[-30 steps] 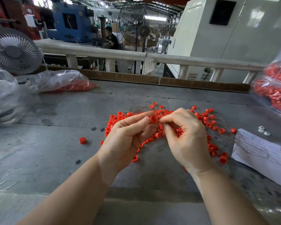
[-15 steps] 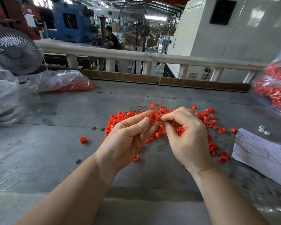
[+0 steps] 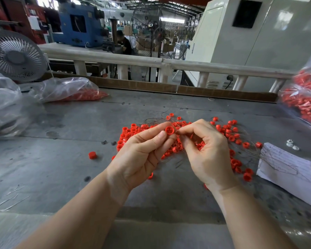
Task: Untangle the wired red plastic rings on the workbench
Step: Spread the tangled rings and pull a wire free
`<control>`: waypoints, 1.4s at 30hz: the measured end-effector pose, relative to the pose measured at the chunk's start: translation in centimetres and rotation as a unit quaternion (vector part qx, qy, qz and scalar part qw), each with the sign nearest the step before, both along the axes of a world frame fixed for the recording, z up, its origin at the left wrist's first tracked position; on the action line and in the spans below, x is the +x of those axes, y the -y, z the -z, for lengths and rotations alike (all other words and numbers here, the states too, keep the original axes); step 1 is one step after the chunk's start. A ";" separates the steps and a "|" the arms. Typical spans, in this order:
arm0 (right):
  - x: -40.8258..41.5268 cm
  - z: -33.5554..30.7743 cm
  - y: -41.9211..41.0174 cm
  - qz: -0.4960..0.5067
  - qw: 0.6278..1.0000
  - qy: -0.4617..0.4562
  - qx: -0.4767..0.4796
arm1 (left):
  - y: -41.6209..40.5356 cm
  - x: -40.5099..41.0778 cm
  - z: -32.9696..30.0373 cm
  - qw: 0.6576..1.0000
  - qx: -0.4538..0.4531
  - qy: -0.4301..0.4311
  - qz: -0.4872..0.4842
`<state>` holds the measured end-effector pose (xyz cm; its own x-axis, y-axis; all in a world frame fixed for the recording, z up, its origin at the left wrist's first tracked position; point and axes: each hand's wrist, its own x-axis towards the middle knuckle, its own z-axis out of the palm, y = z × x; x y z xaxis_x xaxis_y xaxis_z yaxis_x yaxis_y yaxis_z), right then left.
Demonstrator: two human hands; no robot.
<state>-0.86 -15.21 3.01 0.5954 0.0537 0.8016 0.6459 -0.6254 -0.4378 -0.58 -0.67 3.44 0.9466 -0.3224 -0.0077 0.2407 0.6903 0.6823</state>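
A tangle of several small red plastic rings strung on thin dark wire (image 3: 228,133) lies spread over the grey workbench (image 3: 61,159). My left hand (image 3: 142,155) pinches one red ring (image 3: 169,130) between thumb and forefinger, lifted above the pile. My right hand (image 3: 208,153) is just right of it, its thumb and forefinger pinched together on the thin wire beside that ring. Both hands hide the middle of the pile.
One loose red ring (image 3: 92,155) lies apart at the left. Clear bags of red rings sit at the back left (image 3: 66,90) and far right (image 3: 305,103). A white paper sheet (image 3: 291,175) and small white nuts (image 3: 293,145) lie at the right. A grey fan (image 3: 14,56) stands back left.
Both hands have risen slightly with the pinched ring. My right fingertips have drawn a little away from the ring along the wire.
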 end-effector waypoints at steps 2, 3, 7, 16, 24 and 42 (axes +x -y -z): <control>0.0 0.0 0.0 -0.001 1.000 -0.006 0.003 | 0.0 0.0 0.0 1.000 -0.001 -0.001 0.001; 0.0 0.0 0.0 -0.003 1.000 -0.010 0.004 | 0.0 0.0 0.0 1.000 -0.001 -0.002 0.002; -0.1 -0.1 -0.1 -0.016 0.999 -0.029 0.022 | 0.0 -0.1 -0.1 1.000 -0.001 -0.003 0.004; 0.0 -0.3 -0.3 -0.130 0.950 -0.192 0.211 | 0.2 -0.3 -0.3 1.000 -0.019 -0.011 0.007; -0.1 -0.2 -0.5 -0.224 0.864 -0.305 0.333 | 0.1 -0.4 0.0 0.999 -0.031 -0.013 0.032; 0.7 0.2 0.8 -0.084 0.903 -0.307 0.288 | 0.0 0.3 0.5 0.999 -0.016 -0.028 -0.019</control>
